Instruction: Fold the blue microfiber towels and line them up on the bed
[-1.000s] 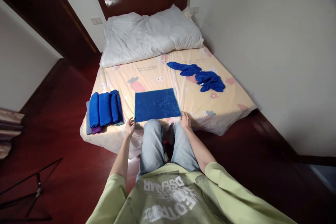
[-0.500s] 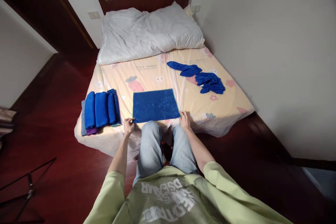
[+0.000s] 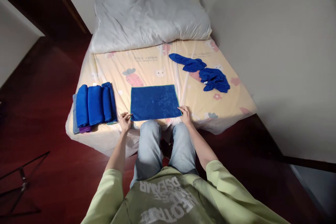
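A blue towel (image 3: 154, 102) with a thin green edge lies flat, spread as a rectangle, on the near part of the bed. My left hand (image 3: 125, 121) pinches its near left corner. At the near right corner, my right hand (image 3: 185, 115) has thumb and fingers closed on the edge. Left of this towel sits a group of folded blue towels (image 3: 94, 106), with a grey one and a purple one showing beneath. Two crumpled blue cloths (image 3: 214, 79) lie farther off to the right, one bearing a small white tag.
The bed (image 3: 147, 71) has a cream sheet printed with carrots and rabbits. A large white pillow or quilt (image 3: 149, 19) spans its far end. My knees touch the bed's front edge. A thin black metal stand (image 3: 23, 182) is on the dark red floor at the left.
My view has tilted down and come slightly closer. Both hands stay at the towel's near corners, with the right fingertips a little farther up the right edge. The towel remains flat.
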Tool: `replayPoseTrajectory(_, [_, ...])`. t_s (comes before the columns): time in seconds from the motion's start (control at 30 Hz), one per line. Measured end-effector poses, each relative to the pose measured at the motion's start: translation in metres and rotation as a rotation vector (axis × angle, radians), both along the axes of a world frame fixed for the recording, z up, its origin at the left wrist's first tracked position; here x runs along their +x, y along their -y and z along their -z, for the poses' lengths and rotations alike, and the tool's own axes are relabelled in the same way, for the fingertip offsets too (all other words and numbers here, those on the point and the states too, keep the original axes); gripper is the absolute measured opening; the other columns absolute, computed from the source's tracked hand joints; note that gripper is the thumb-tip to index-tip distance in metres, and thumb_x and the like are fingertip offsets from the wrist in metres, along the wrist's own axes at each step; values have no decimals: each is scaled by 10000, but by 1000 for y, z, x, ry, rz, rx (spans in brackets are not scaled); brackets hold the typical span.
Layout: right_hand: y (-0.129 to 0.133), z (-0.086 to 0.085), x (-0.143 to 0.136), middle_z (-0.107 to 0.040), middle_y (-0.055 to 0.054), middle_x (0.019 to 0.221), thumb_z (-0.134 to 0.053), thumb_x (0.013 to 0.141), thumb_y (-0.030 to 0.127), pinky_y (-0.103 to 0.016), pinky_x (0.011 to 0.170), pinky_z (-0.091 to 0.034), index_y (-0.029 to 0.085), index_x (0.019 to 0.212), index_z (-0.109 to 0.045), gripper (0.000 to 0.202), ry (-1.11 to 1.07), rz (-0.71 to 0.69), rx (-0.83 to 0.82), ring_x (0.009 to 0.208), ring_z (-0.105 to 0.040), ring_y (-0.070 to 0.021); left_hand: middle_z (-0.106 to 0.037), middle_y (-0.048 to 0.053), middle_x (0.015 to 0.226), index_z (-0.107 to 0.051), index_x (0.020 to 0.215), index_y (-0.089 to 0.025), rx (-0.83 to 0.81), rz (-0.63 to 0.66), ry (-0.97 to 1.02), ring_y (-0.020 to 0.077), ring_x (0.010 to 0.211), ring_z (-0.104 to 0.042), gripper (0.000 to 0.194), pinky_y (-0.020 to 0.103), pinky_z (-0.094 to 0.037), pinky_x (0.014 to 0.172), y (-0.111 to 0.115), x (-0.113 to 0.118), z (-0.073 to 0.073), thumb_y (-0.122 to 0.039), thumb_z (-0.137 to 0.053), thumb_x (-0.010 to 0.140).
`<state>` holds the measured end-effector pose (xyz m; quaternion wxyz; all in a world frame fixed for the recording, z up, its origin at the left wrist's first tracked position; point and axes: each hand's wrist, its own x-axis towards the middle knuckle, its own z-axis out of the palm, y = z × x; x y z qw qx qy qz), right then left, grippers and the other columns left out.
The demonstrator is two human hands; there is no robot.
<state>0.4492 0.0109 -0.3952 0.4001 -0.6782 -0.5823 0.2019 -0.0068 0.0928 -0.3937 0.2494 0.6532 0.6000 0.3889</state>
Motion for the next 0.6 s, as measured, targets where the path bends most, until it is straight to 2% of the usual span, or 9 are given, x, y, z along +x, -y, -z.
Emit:
replayPoseTrajectory(0.07, [-3, 1, 3, -622, -134, 1195, -624, 853, 204, -384, 984, -578, 184, 1163, -794, 354, -16, 28, 8, 1074, -646, -243, -554, 112, 1169, -795, 1000, -203, 11, 17, -4, 228, 976, -630, 268, 408, -596, 916, -1, -2, 2, -262, -562, 881])
replayPoseTrajectory(0.17, [-5, 0, 5, -618, -141, 1149, -667, 856, 265, -351, 839, -588, 159, 1121, -808, 318, -26, 52, 21, 982, -639, -239, -553, 107, 1183, -803, 1023, -198, 2, 111, -29, 208, 937, -613, 270, 399, -581, 916, -5, -8, 1, -283, -590, 879])
replayPoseTrajectory(0.3, [-5, -8, 4, -625, -126, 1111, -656, 879, 265, -328, 794, -561, 158, 1134, -803, 313, 41, 91, -43, 918, -621, -221, -527, 108, 1245, -799, 1085, -200, -1, 226, -78, 230, 1047, -614, 325, 399, -538, 1009, -9, -12, -2, -295, -703, 789])
replayPoseTrajectory(0.47, [-7, -11, 4, -619, -109, 1075, -655, 870, 251, -313, 787, -540, 161, 1102, -801, 289, 74, 90, -35, 893, -611, -211, -529, 99, 1204, -794, 1048, -195, -2, 115, -72, 210, 994, -625, 284, 361, -550, 931, -7, 0, 1, -350, -676, 843])
replayPoseTrajectory(0.6, [-6, -6, 7, -596, -116, 1115, -644, 890, 275, -290, 737, -519, 143, 1136, -789, 315, 39, 56, -23, 883, -603, -196, -555, 105, 1159, -786, 1080, -190, 58, 53, -129, 231, 1028, -607, 314, 355, -534, 903, 1, 11, 7, -241, -643, 806])
